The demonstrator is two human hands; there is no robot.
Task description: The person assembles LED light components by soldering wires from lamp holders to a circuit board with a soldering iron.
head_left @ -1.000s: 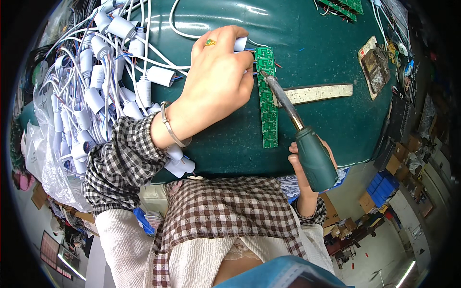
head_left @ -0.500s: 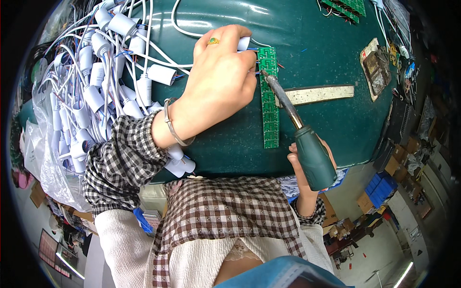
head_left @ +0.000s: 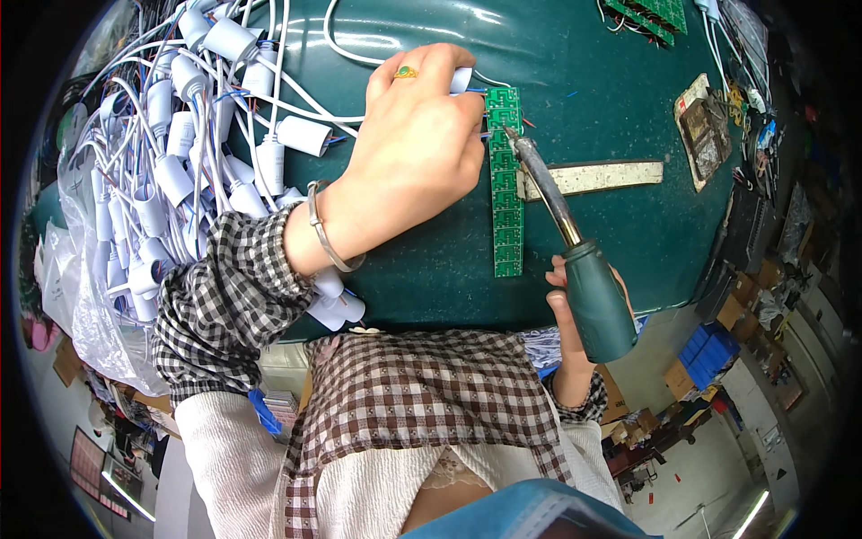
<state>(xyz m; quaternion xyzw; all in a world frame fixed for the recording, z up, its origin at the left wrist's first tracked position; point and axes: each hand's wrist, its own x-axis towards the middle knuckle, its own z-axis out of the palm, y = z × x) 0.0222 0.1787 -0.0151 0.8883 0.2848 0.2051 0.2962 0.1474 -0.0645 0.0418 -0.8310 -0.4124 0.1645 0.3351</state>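
Note:
A narrow strip of green circuit boards (head_left: 507, 216) lies lengthwise on the table. My left hand (head_left: 417, 135) is closed beside its upper left edge, its fingertips mostly hidden. Part of a white lamp holder (head_left: 461, 81) pokes out past those fingers, and thin wires run from the hand to the board edge. In my right hand (head_left: 571, 337) is a soldering iron (head_left: 600, 301) with a green handle. Its tip points at the upper part of the strip; whether it touches, I cannot tell.
Many white lamp holders with cables (head_left: 171, 171) are heaped at the left. A pale flat bar (head_left: 602, 177) lies right of the strip. Farther right sits a stained solder-rest block (head_left: 705, 130). More green boards (head_left: 642, 18) lie at the far right.
The soldering iron has shifted a little to the right, its tip moving from the strip's left side toward its right side. My left hand has barely moved.

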